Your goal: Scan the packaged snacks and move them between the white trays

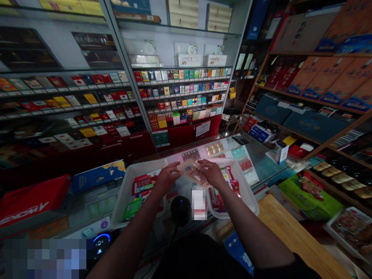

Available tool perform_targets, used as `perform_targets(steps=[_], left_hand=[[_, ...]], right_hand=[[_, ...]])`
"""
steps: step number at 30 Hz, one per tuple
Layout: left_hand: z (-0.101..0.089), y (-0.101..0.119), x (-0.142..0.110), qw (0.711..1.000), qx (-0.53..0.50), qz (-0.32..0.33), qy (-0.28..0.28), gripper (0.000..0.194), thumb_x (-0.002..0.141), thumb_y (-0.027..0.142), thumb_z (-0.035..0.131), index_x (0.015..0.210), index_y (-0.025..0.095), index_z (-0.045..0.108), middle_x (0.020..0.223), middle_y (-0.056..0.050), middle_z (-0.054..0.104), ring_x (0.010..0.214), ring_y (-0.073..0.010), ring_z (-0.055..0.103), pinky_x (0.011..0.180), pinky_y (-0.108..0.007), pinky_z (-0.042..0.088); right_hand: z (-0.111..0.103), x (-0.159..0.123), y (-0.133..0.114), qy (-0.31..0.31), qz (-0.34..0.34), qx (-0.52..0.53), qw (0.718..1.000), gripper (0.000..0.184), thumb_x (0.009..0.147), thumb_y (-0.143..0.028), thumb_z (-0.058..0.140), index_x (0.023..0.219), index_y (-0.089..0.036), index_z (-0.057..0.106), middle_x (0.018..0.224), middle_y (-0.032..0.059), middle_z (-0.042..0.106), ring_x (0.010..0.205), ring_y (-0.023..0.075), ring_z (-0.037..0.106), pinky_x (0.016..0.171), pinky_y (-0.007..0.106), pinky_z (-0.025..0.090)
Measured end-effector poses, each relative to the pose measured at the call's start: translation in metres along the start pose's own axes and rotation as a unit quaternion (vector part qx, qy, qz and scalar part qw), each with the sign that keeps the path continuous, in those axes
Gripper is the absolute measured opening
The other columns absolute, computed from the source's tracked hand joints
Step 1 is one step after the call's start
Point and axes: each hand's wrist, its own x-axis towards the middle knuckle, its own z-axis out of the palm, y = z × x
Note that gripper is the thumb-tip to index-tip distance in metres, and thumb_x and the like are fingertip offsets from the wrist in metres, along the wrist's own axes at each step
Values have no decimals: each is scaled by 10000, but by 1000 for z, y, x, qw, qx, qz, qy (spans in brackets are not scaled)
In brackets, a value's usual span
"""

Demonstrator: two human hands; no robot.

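Observation:
A flat, pale brownish packet (190,170) with a barcode is held up over the glass counter, between two white plastic bins. My right hand (211,173) pinches its right side. At its left edge, the fingers of my left hand (167,179) are closed on it. Under my left arm, the left bin (123,193) holds red and green packets (143,185). Beneath my right forearm is the right bin (247,190), with red packets (235,188) in it. A black rounded device (180,211) with a cable stands between the bins, close to my body.
A red box (35,205) and a blue box (99,176) lie left on the counter. A calculator (240,140) sits at the far end. Shelves of small packs (183,91) line the wall ahead. On the right are a wooden surface (286,232) and a green carton (309,197).

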Motion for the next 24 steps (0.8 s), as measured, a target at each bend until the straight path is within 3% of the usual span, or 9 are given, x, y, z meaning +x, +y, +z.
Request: perform_targets(steps=[11,19,24], left_hand=[[-21,-18,2,999,13,31,-2,190,856,360,616,766,224,713,1392,-82,661,1260,-266,628,1152,-447,432],[-22,-30,7,999,15,39,-2,166,848,352,610,800,220,698,1377,-101,664,1251,-264,627,1136,-444,445],[-19,-37,9,998,28,47,-5,160,860,343,608,826,226,712,1369,-87,667,1262,-255,615,1156,-450,427]], right_hand=[[42,-15,17,8,-18,-19,1000,58,803,-260,677,769,-239,720,1149,29,762,1105,225,681,1043,390,471],[55,-14,15,45,-35,-67,996,103,833,-236,686,736,-232,720,1157,65,747,1091,224,675,1017,388,477],[57,-15,15,44,-44,-123,990,105,840,-194,698,743,-223,724,1005,57,741,988,211,665,954,367,484]])
